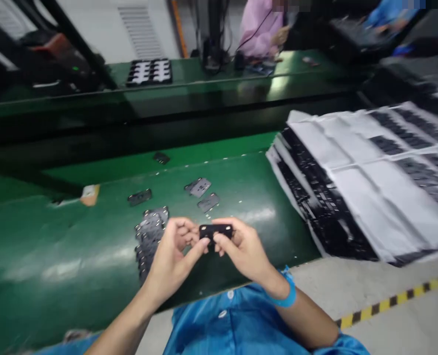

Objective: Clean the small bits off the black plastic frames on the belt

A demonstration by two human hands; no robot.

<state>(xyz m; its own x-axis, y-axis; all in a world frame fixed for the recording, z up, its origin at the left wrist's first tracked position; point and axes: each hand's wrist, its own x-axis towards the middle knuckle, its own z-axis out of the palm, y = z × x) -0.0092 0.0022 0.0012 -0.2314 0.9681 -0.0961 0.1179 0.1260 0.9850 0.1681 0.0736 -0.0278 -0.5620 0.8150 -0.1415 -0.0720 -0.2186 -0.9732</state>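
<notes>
Black part [216, 229], lower centre of the frame, over the green worktop [93, 266]; pinched by both hands, left hand [172, 256] at its left end, right hand [246, 247] at its right. Handling, as judged: level grip, thumbs pressing evenly, fingertips kept to the edges. Appearance: small, oblong, a pale spot near each upper corner; finer detail blurred.

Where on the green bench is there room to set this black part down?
Bare bench lies left of the clustered parts and, bar tiny specks, between the right hand and the white-topped stack. It's crowded by the left hand, against that cluster, and beyond the black part, where loose parts lie.
</notes>
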